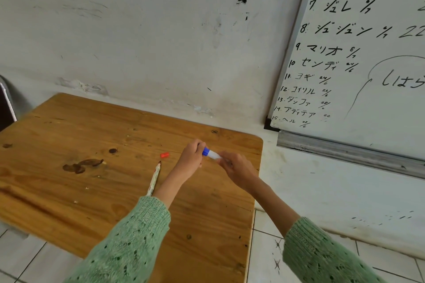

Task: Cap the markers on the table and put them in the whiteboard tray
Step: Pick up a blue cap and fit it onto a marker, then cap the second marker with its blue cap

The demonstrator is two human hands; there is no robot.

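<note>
A blue marker with a white barrel is held in the air just above the surface, near its far right corner, between a person's two hands. Its long axis runs from upper left to lower right, roughly level. The blue end sits against the left hand, whose fingers are curled closed around that end; the white barrel runs into the right hand, whose fingers are pinched closed on the other end. Whether the blue part is a cap already pressed fully home, or only partly seated, cannot be told, because the left fingers cover the join. The marker's tip and far end are both hidden inside the hands. The whiteboard tray lies to the right of the hands and farther away, beyond the surface's right edge, so the right hand looks the nearer one to carry the marker there; the tray's right part is cut off by the frame. On the surface, left of the hands, a small red cap lies loose, and just below it a red marker lies uncapped with its tip pointing toward the cap, its lower end hidden behind the left forearm. Both arms wear green knitted sleeves.
</note>
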